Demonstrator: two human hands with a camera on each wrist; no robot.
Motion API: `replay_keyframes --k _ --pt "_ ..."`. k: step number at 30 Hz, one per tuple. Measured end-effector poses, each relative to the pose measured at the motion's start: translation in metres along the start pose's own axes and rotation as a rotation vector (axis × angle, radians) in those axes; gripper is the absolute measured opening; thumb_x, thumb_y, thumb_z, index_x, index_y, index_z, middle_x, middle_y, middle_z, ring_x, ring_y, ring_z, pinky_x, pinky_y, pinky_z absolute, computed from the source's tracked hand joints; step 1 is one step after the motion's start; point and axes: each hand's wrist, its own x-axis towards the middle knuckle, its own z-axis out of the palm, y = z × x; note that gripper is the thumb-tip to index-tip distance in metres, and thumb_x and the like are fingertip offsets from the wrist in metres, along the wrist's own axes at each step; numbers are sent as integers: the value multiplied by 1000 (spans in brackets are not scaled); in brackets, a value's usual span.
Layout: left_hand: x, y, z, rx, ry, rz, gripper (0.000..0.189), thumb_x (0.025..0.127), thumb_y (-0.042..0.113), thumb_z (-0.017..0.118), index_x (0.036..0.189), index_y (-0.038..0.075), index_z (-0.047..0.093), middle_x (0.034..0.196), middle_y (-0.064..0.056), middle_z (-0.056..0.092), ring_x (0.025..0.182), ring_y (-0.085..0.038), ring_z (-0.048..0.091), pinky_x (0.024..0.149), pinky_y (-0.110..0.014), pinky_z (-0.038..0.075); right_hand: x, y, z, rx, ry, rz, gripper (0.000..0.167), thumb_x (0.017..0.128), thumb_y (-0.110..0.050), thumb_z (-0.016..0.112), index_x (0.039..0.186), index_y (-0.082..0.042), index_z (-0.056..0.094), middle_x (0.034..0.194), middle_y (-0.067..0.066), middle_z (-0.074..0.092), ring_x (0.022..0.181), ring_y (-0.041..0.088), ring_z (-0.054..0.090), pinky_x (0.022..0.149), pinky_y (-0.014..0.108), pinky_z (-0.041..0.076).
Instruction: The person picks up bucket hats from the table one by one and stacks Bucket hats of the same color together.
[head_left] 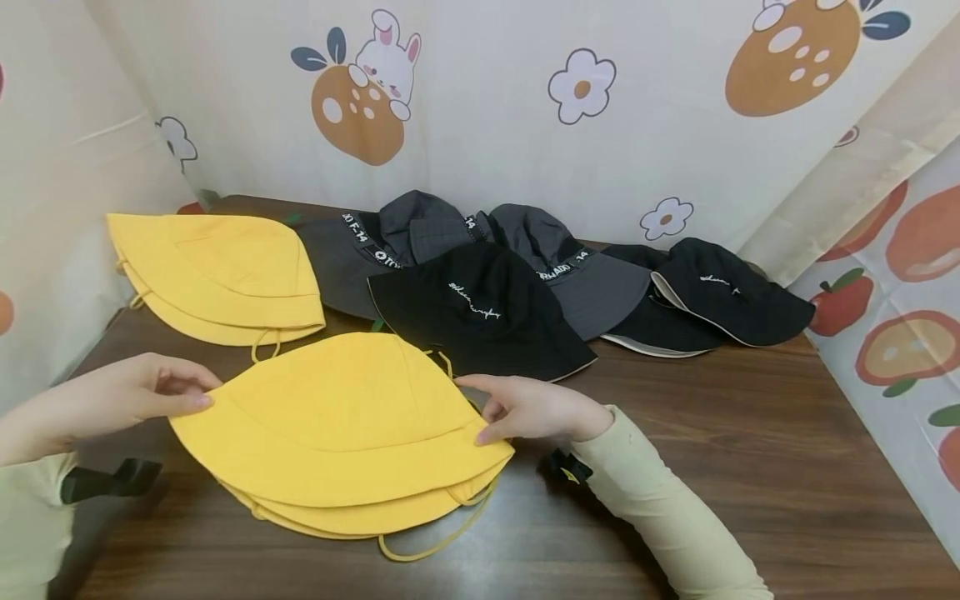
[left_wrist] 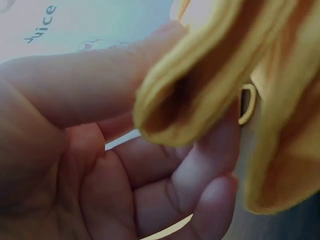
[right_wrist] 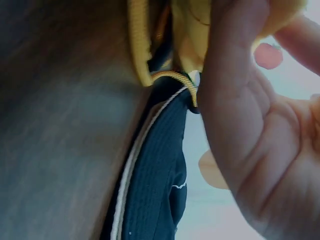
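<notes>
A yellow bucket hat (head_left: 345,417) lies flattened at the front, on top of another yellow brim (head_left: 375,521), with thin yellow cords hanging from the edge. My left hand (head_left: 168,387) pinches the left end of the upper brim; in the left wrist view the folded yellow edge (left_wrist: 175,120) sits between thumb and fingers. On the other side, my right hand (head_left: 528,408) holds the brim's right end, thumb on top and index finger stretched along the crown's side. Farther back at the left is another flattened yellow hat pile (head_left: 225,267).
Behind the yellow hats, a black bucket hat (head_left: 480,317) with white script lies before dark grey hats (head_left: 607,292) with lettered bands. More black hats (head_left: 735,292) rest at the right. Printed curtains (head_left: 495,150) border the brown wooden table (head_left: 750,467).
</notes>
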Motion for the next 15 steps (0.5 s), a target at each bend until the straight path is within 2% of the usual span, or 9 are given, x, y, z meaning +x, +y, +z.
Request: replay_keyframes --k 3,6,10,15 --pt "1 0 1 30 2 -12 19 95 21 57 108 9 64 94 5 63 83 5 49 67 -21 42 2 0 2 -48 17 34 74 85 -12 71 147 -9 30 71 -3 59 59 10 50 59 23 43" --pt "2 0 3 31 -7 -1 16 96 20 56 104 8 63 87 7 61 79 3 47 65 -20 39 2 0 2 -70 17 39 73 84 -12 72 145 -8 33 67 -3 57 55 10 49 56 23 44" --pt "0 -3 4 25 3 7 13 96 20 56 100 9 62 80 10 59 76 1 46 64 -20 37 0 -3 -1 -91 56 -6 67 82 -11 74 140 -7 41 67 -4 59 57 8 51 57 22 46" --pt "-5 -7 -1 1 58 2 12 96 20 56 100 11 62 85 8 64 80 2 51 67 -19 43 -5 -7 -4 -58 109 -64 64 80 -9 75 137 -8 45 69 -4 61 62 9 54 62 23 46"
